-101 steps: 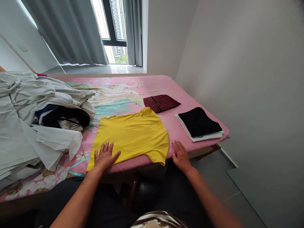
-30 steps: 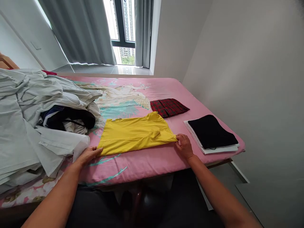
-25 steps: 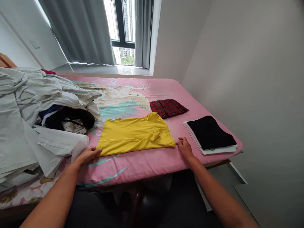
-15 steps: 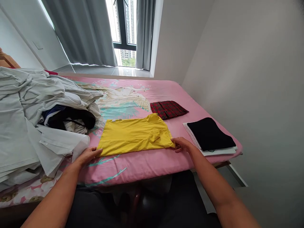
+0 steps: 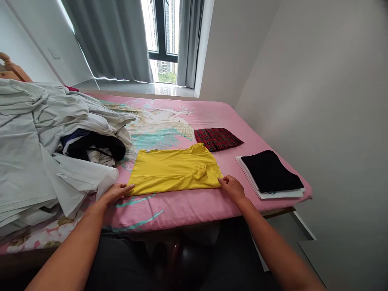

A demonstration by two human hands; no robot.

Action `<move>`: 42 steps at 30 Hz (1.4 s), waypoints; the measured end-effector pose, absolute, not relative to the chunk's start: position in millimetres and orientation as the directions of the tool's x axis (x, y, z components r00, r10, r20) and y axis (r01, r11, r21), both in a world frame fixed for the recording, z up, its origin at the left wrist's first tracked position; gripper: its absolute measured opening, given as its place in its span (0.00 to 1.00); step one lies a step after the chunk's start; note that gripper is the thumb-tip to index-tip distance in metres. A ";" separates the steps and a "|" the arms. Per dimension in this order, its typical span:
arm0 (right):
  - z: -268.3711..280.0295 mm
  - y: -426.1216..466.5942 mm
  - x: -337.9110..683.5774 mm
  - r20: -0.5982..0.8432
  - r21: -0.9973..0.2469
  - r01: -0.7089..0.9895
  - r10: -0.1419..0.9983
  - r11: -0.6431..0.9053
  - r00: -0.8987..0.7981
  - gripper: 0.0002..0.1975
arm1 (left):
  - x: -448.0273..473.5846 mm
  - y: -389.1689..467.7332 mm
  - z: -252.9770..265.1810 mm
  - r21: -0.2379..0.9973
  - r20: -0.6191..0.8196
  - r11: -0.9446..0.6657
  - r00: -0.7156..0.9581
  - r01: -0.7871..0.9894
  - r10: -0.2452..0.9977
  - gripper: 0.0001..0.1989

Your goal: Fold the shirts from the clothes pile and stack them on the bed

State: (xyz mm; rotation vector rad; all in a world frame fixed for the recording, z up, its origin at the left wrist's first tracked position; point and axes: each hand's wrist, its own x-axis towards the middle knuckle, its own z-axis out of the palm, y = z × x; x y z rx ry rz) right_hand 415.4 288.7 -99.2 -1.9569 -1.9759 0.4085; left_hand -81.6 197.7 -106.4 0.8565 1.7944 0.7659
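A yellow shirt (image 5: 169, 167) lies folded lengthwise into a flat strip on the bed, its surface rumpled toward the right end. At its near left corner, my left hand (image 5: 117, 191) pinches the fabric between thumb and fingers. My right hand (image 5: 233, 186) is closed on the right edge close to the near corner, with the fingertips against the cloth. Beyond the shirt's right end lies a folded red plaid garment (image 5: 218, 138). To the right of my right hand sits a folded black garment (image 5: 269, 171) on top of folded white cloth (image 5: 280, 195).
A large heap of white clothes (image 5: 69, 117) covers the bed's left side, with a dark garment (image 5: 93, 146) tucked into it. The pink patterned bedsheet (image 5: 188, 208) runs beneath everything. A wall (image 5: 318, 101) borders the right side; grey curtains (image 5: 118, 40) hang at the window.
My right hand has shifted its fingers on the shirt's right edge, now more on top of it. The view has tilted slightly; my left hand stays at its corner.
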 end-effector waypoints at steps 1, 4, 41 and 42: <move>-98.9 285.2 413.1 -0.006 -0.396 0.918 1.000 0.011 -0.014 0.22 | -81.7 196.9 -105.8 0.806 -0.488 0.546 -0.266 0.228 0.831 0.25; -101.8 280.0 409.9 -0.072 -0.359 0.933 0.997 -0.032 0.006 0.21 | -80.6 193.4 -101.6 0.784 -0.456 0.525 -0.266 0.332 0.849 0.23; -96.2 242.1 447.5 0.215 -0.511 0.820 0.962 0.258 -0.168 0.12 | -22.3 111.3 -92.2 0.435 -0.062 0.367 -0.379 0.822 0.923 0.18; -91.7 242.4 435.5 0.233 -0.510 0.800 0.946 0.315 -0.223 0.12 | -23.6 116.5 -92.9 0.401 0.002 0.296 -0.324 0.867 0.946 0.20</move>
